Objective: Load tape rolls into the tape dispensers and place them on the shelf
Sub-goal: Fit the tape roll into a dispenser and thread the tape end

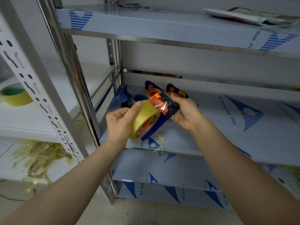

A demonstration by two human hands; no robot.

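Grips yellow tape roll (144,120) with left hand (119,125), clasps half-hidden dispenser (158,99) with right hand (186,114), near shelf (211,135) front edge.

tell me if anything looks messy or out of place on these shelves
Yes. A heap of crumpled yellowish tape scraps litters the lower white shelf on the left, and a smaller clump lies at the front edge of the steel shelf, just below the held dispenser. Blue-printed protective film covers the steel shelves.
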